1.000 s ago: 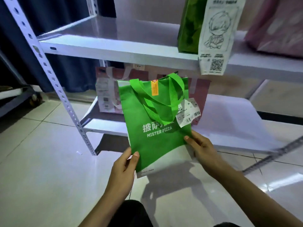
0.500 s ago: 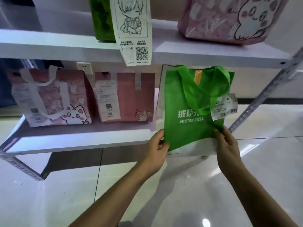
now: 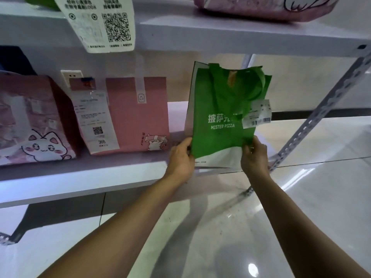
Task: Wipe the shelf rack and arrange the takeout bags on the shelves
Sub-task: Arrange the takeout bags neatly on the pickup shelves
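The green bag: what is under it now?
The lower shelf lies under the green bag; both hands grip its bottom corners. Whether it touches the shelf is hidden.

- You get even, cool indoor light with a faint violet cast on the white metal lower shelf (image 3: 80, 177).
- The glossy pale tiled floor (image 3: 321, 197) throws broad glare, with one small bright lamp reflection near the bottom edge.
- Soft shadows of your arms fall on that floor, and a darker one lies under the shelf.
- The green fabric takeout bag (image 3: 218, 117) is slightly motion-blurred.
- Straight lines bow towards the edges.
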### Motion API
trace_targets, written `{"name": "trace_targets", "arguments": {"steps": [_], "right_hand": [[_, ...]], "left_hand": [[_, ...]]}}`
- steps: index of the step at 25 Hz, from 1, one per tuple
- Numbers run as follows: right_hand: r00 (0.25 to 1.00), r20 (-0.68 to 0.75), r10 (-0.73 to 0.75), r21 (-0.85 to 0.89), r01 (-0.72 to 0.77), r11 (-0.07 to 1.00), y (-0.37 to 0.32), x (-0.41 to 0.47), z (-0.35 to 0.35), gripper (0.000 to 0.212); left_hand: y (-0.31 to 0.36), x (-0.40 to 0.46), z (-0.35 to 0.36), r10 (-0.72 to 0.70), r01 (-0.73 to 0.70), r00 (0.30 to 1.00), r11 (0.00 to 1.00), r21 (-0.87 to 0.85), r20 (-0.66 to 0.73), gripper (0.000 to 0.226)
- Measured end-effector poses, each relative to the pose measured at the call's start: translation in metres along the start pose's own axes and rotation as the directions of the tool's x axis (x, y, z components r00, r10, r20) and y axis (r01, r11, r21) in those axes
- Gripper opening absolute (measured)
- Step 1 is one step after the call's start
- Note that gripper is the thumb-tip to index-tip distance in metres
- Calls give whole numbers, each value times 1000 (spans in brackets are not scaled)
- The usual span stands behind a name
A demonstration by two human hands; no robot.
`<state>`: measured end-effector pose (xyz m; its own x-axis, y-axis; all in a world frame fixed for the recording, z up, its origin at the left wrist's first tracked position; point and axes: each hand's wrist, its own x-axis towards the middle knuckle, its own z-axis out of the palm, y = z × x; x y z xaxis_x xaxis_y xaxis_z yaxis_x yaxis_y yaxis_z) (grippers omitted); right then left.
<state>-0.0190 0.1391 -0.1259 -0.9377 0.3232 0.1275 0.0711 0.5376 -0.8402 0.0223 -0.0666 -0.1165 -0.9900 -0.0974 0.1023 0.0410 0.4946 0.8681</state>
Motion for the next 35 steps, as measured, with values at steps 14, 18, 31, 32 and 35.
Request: {"name": "trace_targets", "arguments": {"steps": [14, 18, 31, 32, 35], "right_hand": [[988, -92, 123, 252, -96, 963, -2, 5, 22, 45], [996, -81, 33, 243, -12, 970, -23, -34, 33, 37], [849, 369, -380, 317, 269, 909, -140, -146, 173, 25], [829, 397, -395, 334, 271, 903, -147, -152, 183, 25], [784, 473, -403, 375, 234, 897, -172, -169, 216, 25]], "left_hand": [[-6, 13, 1, -115, 113, 993, 991, -68, -32, 45], [-13, -11, -22, -95, 95, 995, 988, -122, 4, 39], [-86, -75, -184, -152, 112, 936, 984, -141, -317, 32], [-95, -77, -198, -165, 131, 919, 984, -117, -357, 31], [-124, -84, -248, -230, 224, 849, 972, -70, -476, 27]]}}
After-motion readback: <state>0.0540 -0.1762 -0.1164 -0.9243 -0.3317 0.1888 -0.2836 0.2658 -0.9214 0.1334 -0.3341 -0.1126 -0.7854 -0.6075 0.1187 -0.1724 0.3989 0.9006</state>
